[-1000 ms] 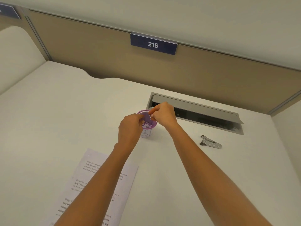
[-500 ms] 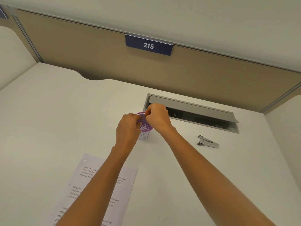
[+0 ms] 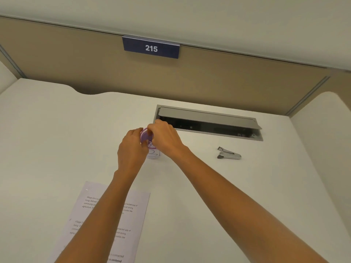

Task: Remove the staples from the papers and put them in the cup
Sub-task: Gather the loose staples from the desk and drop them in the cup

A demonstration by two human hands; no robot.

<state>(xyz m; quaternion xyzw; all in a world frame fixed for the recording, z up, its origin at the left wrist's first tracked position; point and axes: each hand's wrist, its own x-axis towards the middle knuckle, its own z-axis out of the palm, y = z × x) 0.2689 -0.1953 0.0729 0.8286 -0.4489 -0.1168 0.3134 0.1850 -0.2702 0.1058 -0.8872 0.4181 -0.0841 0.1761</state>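
A small white cup [image 3: 154, 153] with purple print stands on the desk at the middle. Over its mouth a purple lid [image 3: 145, 135] is tilted up on edge. My left hand [image 3: 132, 149] grips the lid from the left, its fingers curled round it and hiding most of the cup. From the right, my right hand [image 3: 165, 138] pinches the lid's upper edge. The printed papers [image 3: 131, 215] lie flat near me, partly under my left forearm. No staple can be made out.
A small metal stapler-like tool [image 3: 228, 155] lies on the desk to the right of the cup. Behind it is an open cable hatch [image 3: 209, 118] set into the desk. A beige partition with a sign reading 215 [image 3: 151, 48] closes the back.
The purple lid has tipped from nearly flat over the cup to almost upright between my fingers. Both hands stay at the cup; the camera has shifted slightly.
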